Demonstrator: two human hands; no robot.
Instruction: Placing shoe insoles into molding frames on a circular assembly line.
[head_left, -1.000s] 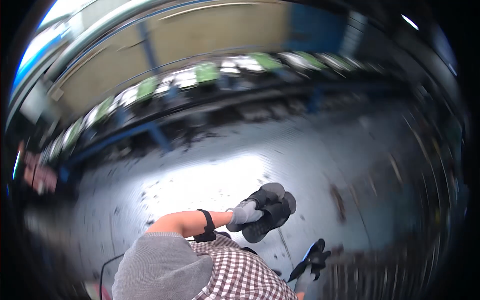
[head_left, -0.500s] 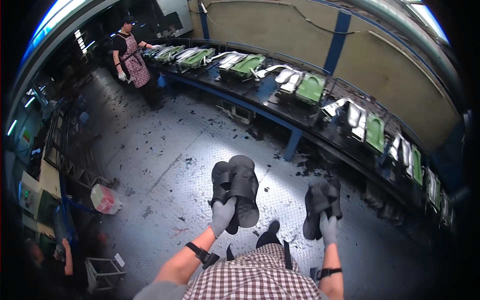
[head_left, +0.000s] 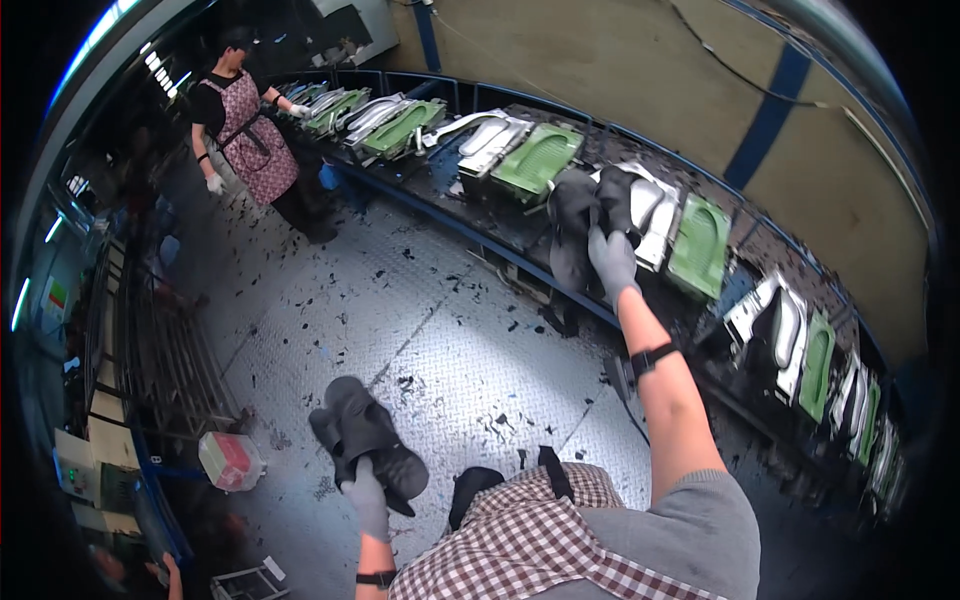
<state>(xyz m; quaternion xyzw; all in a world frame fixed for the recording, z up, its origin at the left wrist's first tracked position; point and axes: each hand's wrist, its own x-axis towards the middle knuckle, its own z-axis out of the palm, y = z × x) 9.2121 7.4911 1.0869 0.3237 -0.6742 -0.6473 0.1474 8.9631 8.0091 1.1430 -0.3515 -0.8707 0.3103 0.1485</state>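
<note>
Two pairs of black slide sandals are in my grey-gloved hands. My left hand [head_left: 367, 500], low over the floor, is closed on one pair of sandals [head_left: 372, 428] near the strap end. Stretched out to the far right, my right hand [head_left: 613, 262] grips the other pair of sandals [head_left: 573, 225], held up in front of the bench. Behind that pair stands an open silver and green shoe mould [head_left: 700, 248], partly covered by the sandals. Whether these sandals touch the mould, I cannot tell.
A long dark bench with a blue edge [head_left: 440, 208] curves along the wall, bearing several opened moulds [head_left: 538, 160]. A co-worker in a patterned apron [head_left: 250, 140] stands at its far left end. Black scraps litter the metal floor [head_left: 330, 300]. A white and red bin [head_left: 230, 460] stands at left.
My right hand has risen and reached far forward to the bench with its sandals. My left hand has moved left and lower with its pair. The view has come nearer the bench.
</note>
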